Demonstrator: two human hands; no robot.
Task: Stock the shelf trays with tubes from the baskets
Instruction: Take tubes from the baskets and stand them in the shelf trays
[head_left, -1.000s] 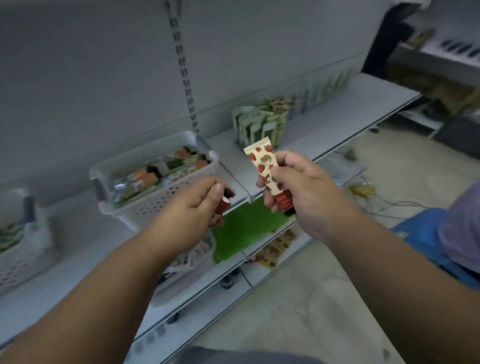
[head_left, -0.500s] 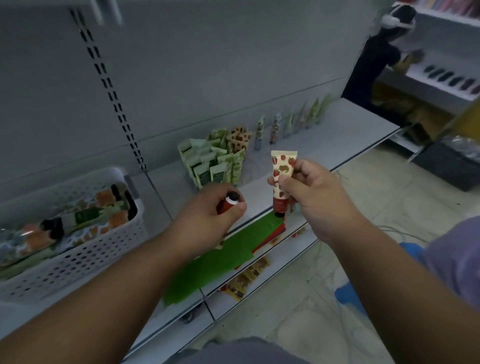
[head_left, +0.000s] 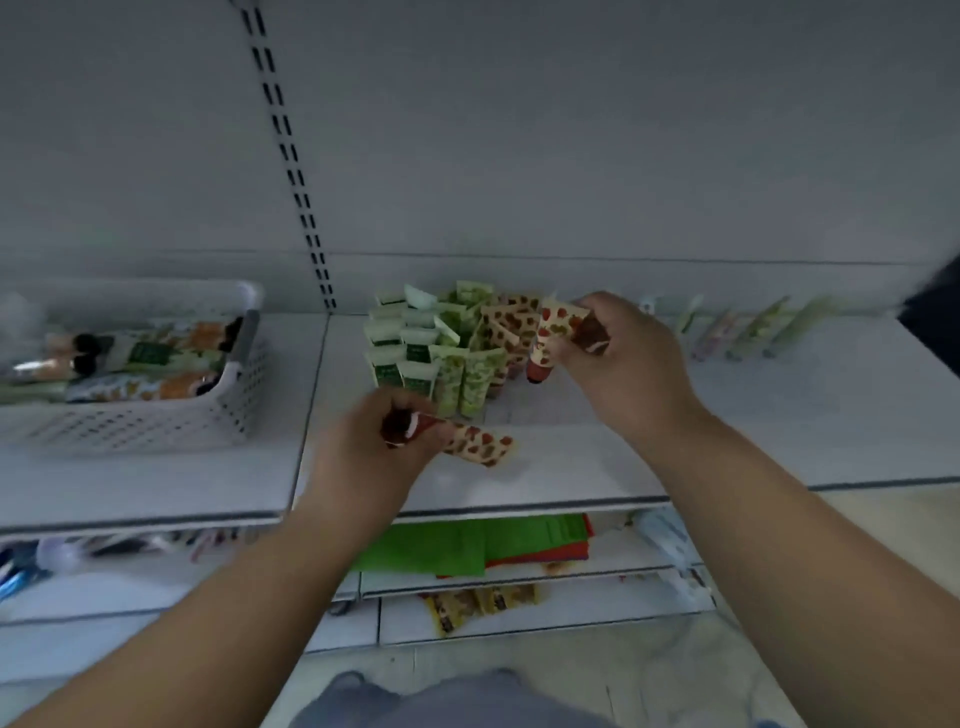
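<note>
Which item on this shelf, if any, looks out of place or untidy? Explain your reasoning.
The green tubes and strawberry-print tubes stand crowded, leaning at uneven angles rather than in neat rows. Farther right, a few tubes lean singly against the back panel. Both hands hold strawberry tubes, left hand and right hand. Nothing looks spilled or damaged.

A pale grey back panel filled the upper half of the frame, with a slotted upright strip running diagonally down it left of centre. White metal shelves crossed the middle, lower tiers beneath. Light tiled floor showed along the bottom. Lighting was dim and even.
</note>
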